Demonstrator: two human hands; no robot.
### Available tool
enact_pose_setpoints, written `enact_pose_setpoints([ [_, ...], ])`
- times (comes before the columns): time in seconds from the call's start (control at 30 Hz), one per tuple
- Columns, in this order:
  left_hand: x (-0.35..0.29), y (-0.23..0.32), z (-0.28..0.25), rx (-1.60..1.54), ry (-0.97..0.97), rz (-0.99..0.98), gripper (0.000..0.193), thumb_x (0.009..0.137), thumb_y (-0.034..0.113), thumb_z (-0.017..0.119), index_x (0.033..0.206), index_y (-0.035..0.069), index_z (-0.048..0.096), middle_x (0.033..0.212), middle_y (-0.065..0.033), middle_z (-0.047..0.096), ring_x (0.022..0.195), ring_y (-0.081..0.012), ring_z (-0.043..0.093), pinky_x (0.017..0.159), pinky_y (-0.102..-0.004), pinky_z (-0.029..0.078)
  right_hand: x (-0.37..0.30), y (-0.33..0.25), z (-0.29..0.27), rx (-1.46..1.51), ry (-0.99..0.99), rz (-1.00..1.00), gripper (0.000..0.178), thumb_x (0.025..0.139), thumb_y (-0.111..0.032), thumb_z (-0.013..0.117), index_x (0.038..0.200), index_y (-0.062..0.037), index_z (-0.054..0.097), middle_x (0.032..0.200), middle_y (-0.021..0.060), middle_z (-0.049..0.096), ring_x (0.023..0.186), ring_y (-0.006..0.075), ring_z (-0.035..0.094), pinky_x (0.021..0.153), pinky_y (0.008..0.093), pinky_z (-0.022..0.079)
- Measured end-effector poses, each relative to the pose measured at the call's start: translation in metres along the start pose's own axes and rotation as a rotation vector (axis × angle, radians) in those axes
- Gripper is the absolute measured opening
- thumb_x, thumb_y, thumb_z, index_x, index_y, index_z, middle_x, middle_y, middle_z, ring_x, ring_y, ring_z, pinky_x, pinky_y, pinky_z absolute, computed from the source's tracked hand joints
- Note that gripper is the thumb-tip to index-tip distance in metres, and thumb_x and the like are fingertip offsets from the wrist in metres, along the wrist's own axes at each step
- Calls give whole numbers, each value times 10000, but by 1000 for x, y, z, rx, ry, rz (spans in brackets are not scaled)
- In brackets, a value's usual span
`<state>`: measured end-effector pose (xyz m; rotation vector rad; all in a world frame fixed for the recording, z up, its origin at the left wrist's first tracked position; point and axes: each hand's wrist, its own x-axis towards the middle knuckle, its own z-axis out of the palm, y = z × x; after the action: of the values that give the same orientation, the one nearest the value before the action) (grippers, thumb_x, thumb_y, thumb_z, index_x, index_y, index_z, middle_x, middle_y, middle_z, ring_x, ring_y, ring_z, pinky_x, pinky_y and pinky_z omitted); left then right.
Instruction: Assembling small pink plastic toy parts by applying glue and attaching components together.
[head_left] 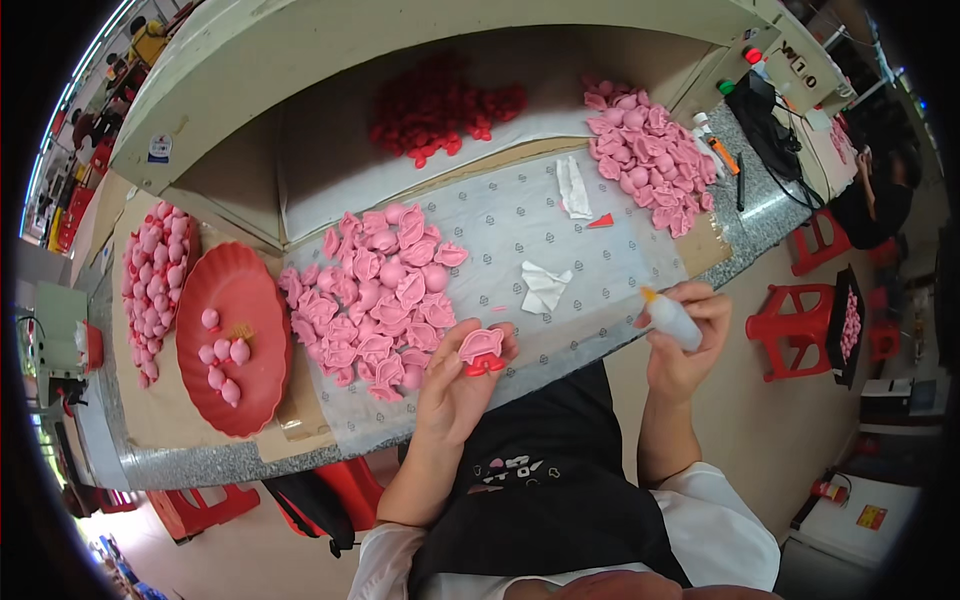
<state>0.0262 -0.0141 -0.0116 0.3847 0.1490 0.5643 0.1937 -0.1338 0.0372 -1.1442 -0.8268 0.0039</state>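
Observation:
My left hand (452, 392) is closed around a small figure part (482, 352), pink and shell-like above with red feet below. In my right hand (684, 350) is a translucent squeeze bottle (674, 320) with an orange-yellow nozzle, tilted with its tip toward the upper left. The two hands are apart, near the table's front edge. Beside my left hand spreads a large heap of pink moulded pieces (375, 285). A crumpled white tissue (546, 287) lies on the printed paper sheet (510, 215) between the hands.
A red scalloped tray (235, 385) holds several pink ball-shaped pieces. Left of it sits a filled box (155, 290). Red pieces (435, 115) lie inside the booth, with another pink heap (650, 160) at right. Markers (722, 155) and a black bag (762, 115) are farther right.

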Motion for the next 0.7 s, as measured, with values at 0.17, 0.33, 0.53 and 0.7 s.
enact_pose_setpoints([
  [0.17, 1, 5, -5, -154, -34, 30, 386, 757, 195, 515, 1107, 54, 432, 1100, -212, 441, 1014, -304, 429, 922, -402, 277, 38, 16, -41, -112, -12, 305, 252, 673, 19, 527, 880, -24, 390, 915, 104, 456, 742, 196, 526, 580, 284, 484],
  [0.33, 4, 5, 1, -112, -13, 38, 383, 758, 197, 515, 1107, 61, 435, 1102, -205, 441, 1013, -299, 430, 920, -402, 282, 85, 85, -52, -522, -267, 165, 231, 674, -20, 547, 828, -50, 378, 840, 99, 493, 748, 211, 544, 539, 285, 457],
  [0.53, 2, 6, 0, -109, -7, 57, 382, 760, 195, 514, 1109, 61, 435, 1102, -203, 441, 1011, -293, 433, 919, -405, 283, 117, 103, -3, -1318, -436, 9, 298, 617, -70, 607, 824, -53, 393, 741, 138, 531, 680, 301, 544, 574, 375, 429],
  [0.7, 1, 10, -1, -103, 5, 74, 390, 760, 202, 514, 1114, 60, 432, 1099, -207, 444, 1008, -292, 435, 915, -398, 283, 115, 108, -2, -1247, -455, -42, 288, 623, -62, 604, 868, -40, 455, 747, 146, 545, 663, 286, 556, 558, 363, 433],
])
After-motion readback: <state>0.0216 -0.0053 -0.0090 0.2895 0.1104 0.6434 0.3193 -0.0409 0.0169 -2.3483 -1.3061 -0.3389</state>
